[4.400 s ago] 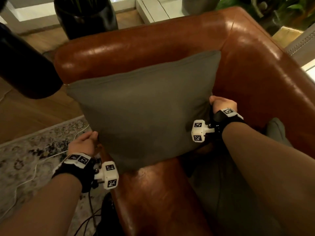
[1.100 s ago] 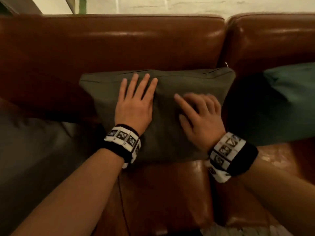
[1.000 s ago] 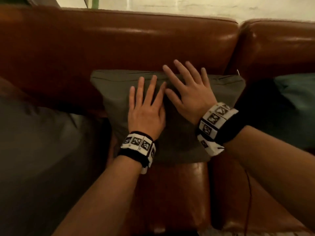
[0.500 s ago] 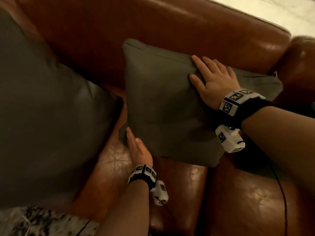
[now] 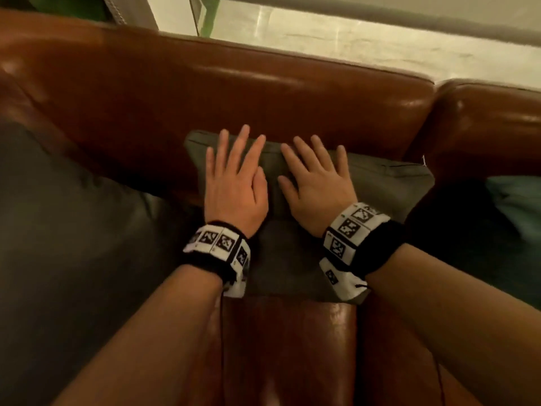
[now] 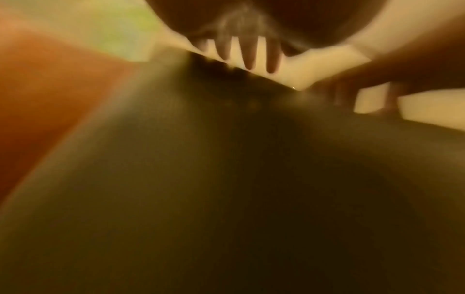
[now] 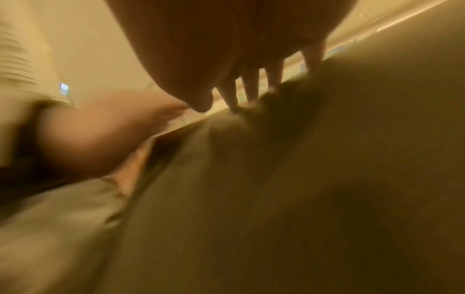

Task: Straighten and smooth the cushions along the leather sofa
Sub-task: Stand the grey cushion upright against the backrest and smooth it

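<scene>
left hand [image 5: 234, 189] | back atop cushion [image 5: 380, 186], flat | right hand [image 5: 317, 186] | flat beside it

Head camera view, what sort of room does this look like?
Probably a living room or lounge. A brown leather sofa runs across the view, with loose cushions on it: an olive cushion under both hands, a grey cushion to its left, a teal cushion to its right.

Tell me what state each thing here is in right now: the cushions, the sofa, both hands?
Olive cushion: leaning against the sofa back, under both hands.
Left hand: flat, fingers spread, on the olive cushion.
Right hand: likewise.
Grey cushion: untouched, left.
Teal cushion: untouched, right.
Leather sofa: shiny.
</scene>
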`<action>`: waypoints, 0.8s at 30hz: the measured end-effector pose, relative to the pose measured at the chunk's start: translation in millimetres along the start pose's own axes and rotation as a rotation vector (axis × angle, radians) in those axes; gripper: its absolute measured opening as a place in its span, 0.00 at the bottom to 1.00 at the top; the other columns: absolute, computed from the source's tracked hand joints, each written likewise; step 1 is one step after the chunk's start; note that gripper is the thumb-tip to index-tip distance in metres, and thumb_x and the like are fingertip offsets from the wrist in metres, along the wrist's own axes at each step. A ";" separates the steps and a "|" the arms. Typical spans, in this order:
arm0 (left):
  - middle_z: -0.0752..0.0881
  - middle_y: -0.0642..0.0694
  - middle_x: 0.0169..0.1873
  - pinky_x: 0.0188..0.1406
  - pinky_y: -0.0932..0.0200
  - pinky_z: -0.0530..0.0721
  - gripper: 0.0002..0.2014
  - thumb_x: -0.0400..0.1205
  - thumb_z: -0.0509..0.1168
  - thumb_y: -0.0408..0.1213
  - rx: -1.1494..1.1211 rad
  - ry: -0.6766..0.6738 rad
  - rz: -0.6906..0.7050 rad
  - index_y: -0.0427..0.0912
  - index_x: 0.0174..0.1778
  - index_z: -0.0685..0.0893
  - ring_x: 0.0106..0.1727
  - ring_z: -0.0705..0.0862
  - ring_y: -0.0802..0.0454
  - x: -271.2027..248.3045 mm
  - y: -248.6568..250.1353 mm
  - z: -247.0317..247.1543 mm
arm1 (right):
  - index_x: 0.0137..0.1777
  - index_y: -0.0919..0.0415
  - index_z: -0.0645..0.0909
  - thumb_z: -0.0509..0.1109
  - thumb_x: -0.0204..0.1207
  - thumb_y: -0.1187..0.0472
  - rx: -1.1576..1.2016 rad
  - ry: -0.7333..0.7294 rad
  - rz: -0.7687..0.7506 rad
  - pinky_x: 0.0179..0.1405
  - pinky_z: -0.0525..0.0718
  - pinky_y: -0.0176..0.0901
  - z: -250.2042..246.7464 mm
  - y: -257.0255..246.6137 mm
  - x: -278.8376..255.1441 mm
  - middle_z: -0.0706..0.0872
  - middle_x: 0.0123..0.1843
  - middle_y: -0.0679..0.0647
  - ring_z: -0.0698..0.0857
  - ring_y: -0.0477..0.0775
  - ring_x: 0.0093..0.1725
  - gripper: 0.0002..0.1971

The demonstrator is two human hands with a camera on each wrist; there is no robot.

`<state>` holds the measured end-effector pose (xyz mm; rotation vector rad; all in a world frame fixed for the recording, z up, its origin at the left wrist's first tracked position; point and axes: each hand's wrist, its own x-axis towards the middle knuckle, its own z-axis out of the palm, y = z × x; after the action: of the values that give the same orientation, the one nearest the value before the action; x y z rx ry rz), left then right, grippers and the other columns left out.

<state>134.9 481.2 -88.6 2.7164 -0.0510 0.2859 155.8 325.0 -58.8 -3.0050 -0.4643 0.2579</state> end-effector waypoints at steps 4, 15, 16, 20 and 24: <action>0.64 0.50 0.84 0.85 0.43 0.52 0.27 0.87 0.43 0.50 0.204 -0.202 0.079 0.54 0.84 0.61 0.86 0.58 0.45 33.8 -31.9 17.2 | 0.87 0.47 0.52 0.46 0.86 0.42 -0.061 0.042 -0.156 0.85 0.41 0.62 24.3 -9.7 -17.6 0.53 0.89 0.50 0.48 0.56 0.88 0.30; 0.62 0.43 0.85 0.85 0.39 0.50 0.30 0.85 0.42 0.52 0.253 -0.186 0.005 0.48 0.84 0.60 0.86 0.56 0.40 30.8 -17.6 12.5 | 0.87 0.47 0.42 0.44 0.86 0.44 0.183 0.269 0.410 0.85 0.39 0.55 34.5 130.5 -86.0 0.41 0.88 0.45 0.37 0.50 0.87 0.31; 0.61 0.44 0.85 0.85 0.39 0.47 0.29 0.85 0.44 0.51 0.239 -0.166 0.030 0.48 0.84 0.60 0.86 0.54 0.40 29.2 -7.1 9.6 | 0.87 0.51 0.45 0.47 0.86 0.46 0.213 0.338 0.398 0.86 0.41 0.54 31.4 113.4 -82.8 0.44 0.88 0.47 0.39 0.52 0.87 0.31; 0.59 0.50 0.86 0.84 0.38 0.49 0.28 0.87 0.44 0.52 0.226 -0.246 0.336 0.56 0.85 0.57 0.87 0.55 0.43 27.9 36.2 17.8 | 0.86 0.51 0.57 0.51 0.86 0.45 0.068 0.303 0.073 0.84 0.48 0.64 38.5 46.0 -62.1 0.56 0.88 0.50 0.50 0.54 0.87 0.29; 0.67 0.47 0.83 0.83 0.40 0.56 0.29 0.86 0.40 0.55 0.266 -0.311 0.186 0.55 0.84 0.61 0.83 0.64 0.42 51.9 -2.5 13.3 | 0.86 0.41 0.52 0.47 0.84 0.38 0.011 0.154 0.192 0.83 0.48 0.65 50.5 92.5 -69.8 0.55 0.88 0.45 0.51 0.53 0.87 0.31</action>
<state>188.3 478.5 -90.8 3.0012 -0.3798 -0.0885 108.1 218.9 -108.3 -3.0300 -0.1609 0.0403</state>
